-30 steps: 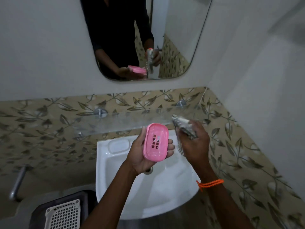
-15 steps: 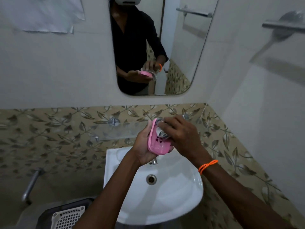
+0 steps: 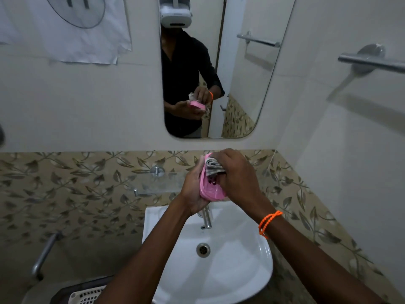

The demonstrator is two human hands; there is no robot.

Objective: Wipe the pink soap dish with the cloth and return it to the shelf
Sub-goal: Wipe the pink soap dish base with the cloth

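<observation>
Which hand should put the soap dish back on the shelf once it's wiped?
Left, probably: the left hand already grips the pink soap dish, right before the glass shelf; the right hand holds the cloth.

— What is held above the white basin (image 3: 252, 270)?
— A pink soap dish (image 3: 209, 189) is gripped on edge by the left hand (image 3: 192, 191), in front of the glass shelf (image 3: 157, 183).
— And the cloth?
— A grey striped cloth (image 3: 213, 167) is pressed into the dish by the right hand (image 3: 237, 176), whose wrist is ringed by an orange beaded band (image 3: 268, 222).
</observation>
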